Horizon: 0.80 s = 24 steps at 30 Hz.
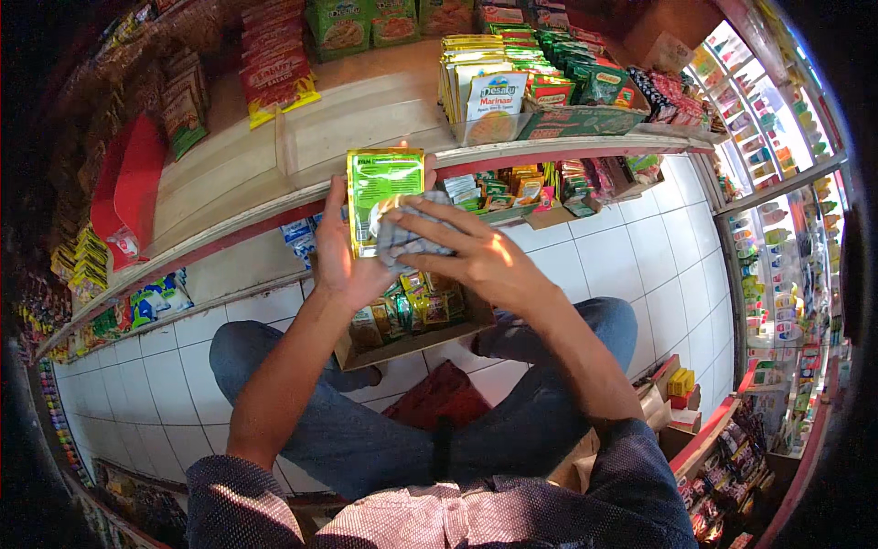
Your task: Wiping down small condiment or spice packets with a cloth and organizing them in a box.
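My left hand point(340, 252) holds a green and yellow seasoning packet point(373, 183) from beneath, its printed back facing up. Over the packet's lower right part, my right hand point(476, 256) presses a folded grey-and-white checked cloth point(413, 240), fingers stretched across it. Cloth and fingers hide part of the packet. Below both hands, between my knees, a cardboard box point(402, 346) contains several small green and yellow packets.
A wooden shelf point(366, 108) runs ahead, with a box of upright sachets point(585, 119) at right and red packets point(274, 69) further left. Lower boxes of sachets point(521, 188) stand under its edge. Glass shelving point(768, 210) with goods lines the right side.
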Motion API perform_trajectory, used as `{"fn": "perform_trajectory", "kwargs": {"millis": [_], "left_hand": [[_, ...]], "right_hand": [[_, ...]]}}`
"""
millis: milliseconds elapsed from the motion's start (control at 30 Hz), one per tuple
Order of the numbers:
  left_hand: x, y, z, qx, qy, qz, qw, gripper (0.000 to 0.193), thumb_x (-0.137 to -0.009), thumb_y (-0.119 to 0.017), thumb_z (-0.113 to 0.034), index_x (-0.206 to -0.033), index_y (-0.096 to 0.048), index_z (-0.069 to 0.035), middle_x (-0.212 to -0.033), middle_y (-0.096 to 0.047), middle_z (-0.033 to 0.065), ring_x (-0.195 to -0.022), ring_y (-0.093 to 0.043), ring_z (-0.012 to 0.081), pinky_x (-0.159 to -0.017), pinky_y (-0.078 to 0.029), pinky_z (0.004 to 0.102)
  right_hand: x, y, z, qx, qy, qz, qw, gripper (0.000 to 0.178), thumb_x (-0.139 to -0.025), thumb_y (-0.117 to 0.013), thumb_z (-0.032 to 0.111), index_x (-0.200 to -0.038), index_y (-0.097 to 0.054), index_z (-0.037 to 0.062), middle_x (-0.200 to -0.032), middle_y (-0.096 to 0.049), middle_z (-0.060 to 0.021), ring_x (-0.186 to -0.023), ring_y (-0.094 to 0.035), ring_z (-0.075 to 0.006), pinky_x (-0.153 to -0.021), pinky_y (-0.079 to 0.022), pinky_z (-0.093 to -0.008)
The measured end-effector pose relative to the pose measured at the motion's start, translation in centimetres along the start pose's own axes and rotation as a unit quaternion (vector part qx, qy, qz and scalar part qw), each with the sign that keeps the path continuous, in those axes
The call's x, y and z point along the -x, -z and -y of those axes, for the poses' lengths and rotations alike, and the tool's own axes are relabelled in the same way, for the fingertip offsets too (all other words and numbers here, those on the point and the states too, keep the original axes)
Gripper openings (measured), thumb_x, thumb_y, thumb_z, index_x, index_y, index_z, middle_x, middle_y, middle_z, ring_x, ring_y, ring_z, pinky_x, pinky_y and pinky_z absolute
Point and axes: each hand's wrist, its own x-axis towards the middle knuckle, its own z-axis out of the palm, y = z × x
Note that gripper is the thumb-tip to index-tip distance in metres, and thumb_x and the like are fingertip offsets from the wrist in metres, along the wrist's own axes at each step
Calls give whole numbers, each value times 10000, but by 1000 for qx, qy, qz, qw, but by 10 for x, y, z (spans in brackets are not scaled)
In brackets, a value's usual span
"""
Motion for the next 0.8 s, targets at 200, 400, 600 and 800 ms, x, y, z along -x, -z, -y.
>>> {"fn": "perform_trajectory", "kwargs": {"millis": [200,400,600,800], "left_hand": [[0,-6,-1,11,-24,14,1000,693,-1067,-280,-550,-1573,-326,-78,-1595,-363,199,-1484,-348,300,-1219,-291,420],[-1,-7,-4,4,-33,14,999,599,-1093,-311,-432,-1569,-336,-70,-1590,-368,189,-1491,-334,276,-1203,-313,407],[-1,-2,-3,26,-31,34,999,582,-1087,-331,-406,-1566,-346,-75,-1579,-386,192,-1484,-345,266,-1182,-342,401],[3,9,6,85,22,76,993,560,-1080,-360,-383,-1548,-384,-75,-1516,-495,117,-1367,-493,252,-1160,-370,401]], "right_hand": [[5,3,0,-1,-5,6,1000,356,-780,-625,112,-1112,-753,128,-1504,-524,-50,-1406,-470,-262,-1144,-444,-394],[1,-2,-5,-12,-28,-8,1000,409,-771,-647,38,-1173,-701,93,-1534,-495,-84,-1449,-424,-314,-1161,-416,-464],[6,-11,9,-26,-29,-16,999,341,-845,-600,96,-1167,-708,127,-1508,-521,-87,-1417,-468,-294,-1140,-447,-431],[-1,-6,-9,-66,-138,-96,984,386,-870,-600,65,-1252,-652,90,-1554,-448,-151,-1429,-427,-398,-1164,-402,-442]]}}
